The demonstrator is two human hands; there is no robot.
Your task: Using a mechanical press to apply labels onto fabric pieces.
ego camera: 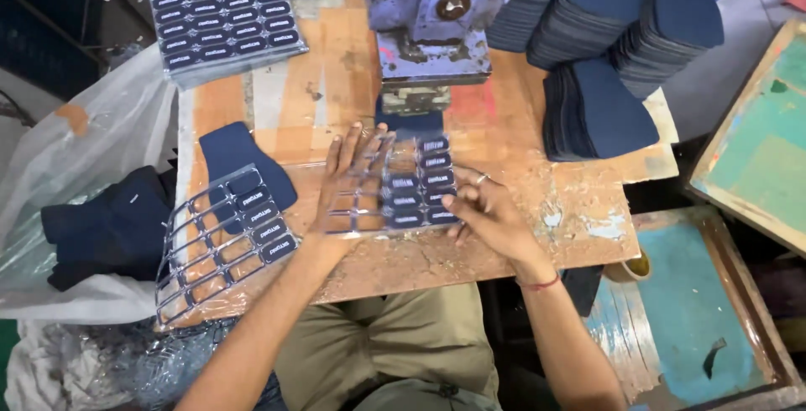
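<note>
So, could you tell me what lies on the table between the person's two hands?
In the head view, a clear plastic sheet of dark blue label patches spans the gap between the left hand and the right hand.

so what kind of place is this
Probably a small garment or footwear workshop. A worn blue press machine stands on the wooden bench, cut navy fabric pieces are stacked beside it, and the left hand rests on a sheet of label patches.

Dark rounded labels on clear sheet (403,184) centre; part-emptied sheet (222,239) left; full stack (227,20) far-left
</note>
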